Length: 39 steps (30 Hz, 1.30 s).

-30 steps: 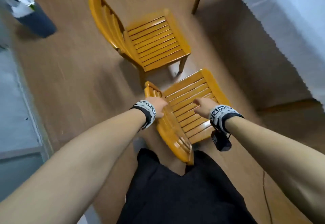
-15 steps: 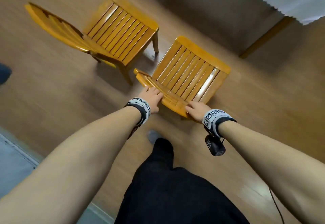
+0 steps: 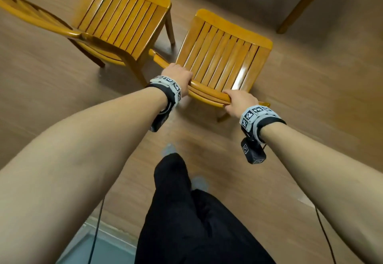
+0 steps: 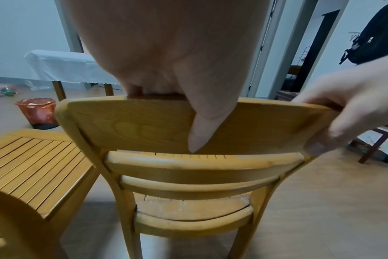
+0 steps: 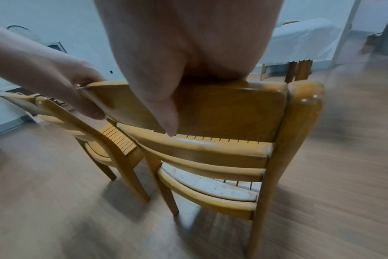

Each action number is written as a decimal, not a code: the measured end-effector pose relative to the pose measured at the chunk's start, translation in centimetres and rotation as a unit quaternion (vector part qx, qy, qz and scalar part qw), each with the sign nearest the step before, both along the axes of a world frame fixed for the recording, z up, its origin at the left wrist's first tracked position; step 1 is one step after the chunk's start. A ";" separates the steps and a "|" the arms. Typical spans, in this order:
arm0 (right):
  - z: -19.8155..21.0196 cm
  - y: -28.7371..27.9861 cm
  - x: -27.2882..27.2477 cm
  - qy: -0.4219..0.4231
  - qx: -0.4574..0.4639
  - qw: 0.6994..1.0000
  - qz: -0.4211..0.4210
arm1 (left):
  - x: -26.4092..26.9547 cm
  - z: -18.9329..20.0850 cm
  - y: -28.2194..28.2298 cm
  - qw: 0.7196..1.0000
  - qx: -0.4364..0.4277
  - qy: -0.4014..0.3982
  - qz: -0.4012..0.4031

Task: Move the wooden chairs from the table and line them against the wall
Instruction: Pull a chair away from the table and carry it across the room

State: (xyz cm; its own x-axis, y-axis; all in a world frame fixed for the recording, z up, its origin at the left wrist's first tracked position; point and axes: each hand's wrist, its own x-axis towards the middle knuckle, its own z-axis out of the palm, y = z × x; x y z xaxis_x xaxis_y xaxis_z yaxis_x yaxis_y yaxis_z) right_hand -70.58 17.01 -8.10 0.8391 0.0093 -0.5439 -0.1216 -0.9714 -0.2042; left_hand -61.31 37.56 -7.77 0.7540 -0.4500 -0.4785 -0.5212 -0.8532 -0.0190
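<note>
Since the earlier frame the held chair (image 3: pixel 222 56) has been turned square to the body, beside the second chair (image 3: pixel 122 18) on its left. From the head, its top rail is gripped by the left hand (image 3: pixel 178 76) and right hand (image 3: pixel 238 102). At the left wrist, fingers are curled over the rail (image 4: pixel 210 126). At the right wrist, the thumb is pressed on the rail's back face.
</note>
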 end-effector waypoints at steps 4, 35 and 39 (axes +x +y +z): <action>-0.5 0.2 0.1 -0.012 -0.025 0.999 -0.035 | 1.7 0.3 -0.9 0.998 0.043 0.043 -0.009; -0.2 -0.5 1.7 0.032 -0.030 0.998 0.048 | 2.4 0.8 -1.5 0.992 0.079 0.084 -0.040; 0.3 0.7 3.1 0.055 -0.005 0.997 0.055 | 3.0 1.0 -0.3 0.993 0.042 0.089 -0.058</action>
State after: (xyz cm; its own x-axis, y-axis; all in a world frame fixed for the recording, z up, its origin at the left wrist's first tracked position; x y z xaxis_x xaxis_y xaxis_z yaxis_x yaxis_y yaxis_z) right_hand -67.43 17.68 -7.77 0.7688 0.0916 -0.6329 -0.0357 -0.9820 -0.1854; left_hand -58.28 37.24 -6.78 0.5991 -0.4811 -0.6400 -0.6172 -0.7867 0.0135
